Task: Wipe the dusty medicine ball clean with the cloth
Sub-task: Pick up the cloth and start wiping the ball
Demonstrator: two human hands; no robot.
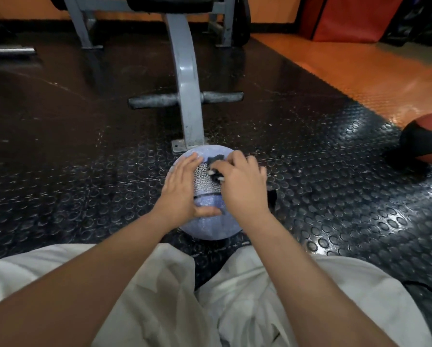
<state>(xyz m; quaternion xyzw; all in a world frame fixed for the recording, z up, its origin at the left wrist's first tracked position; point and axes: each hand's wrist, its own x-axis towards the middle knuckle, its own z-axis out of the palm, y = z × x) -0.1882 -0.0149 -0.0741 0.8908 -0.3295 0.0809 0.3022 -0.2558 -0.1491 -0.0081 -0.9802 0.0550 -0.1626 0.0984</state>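
While your left hand (182,189) braces the blue medicine ball (207,230), your right hand (243,187) presses the dark cloth (214,160) on top.
Left fingers lie flat, right fingers clench the cloth; the ball sits on the studded mat (335,196).

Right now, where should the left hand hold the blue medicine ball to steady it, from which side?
Probably hold the medicine ball on its upper left flank, from the left, palm spread wide, where the left hand lies. It is round and handleless; the right hand holds the cloth on its upper right.
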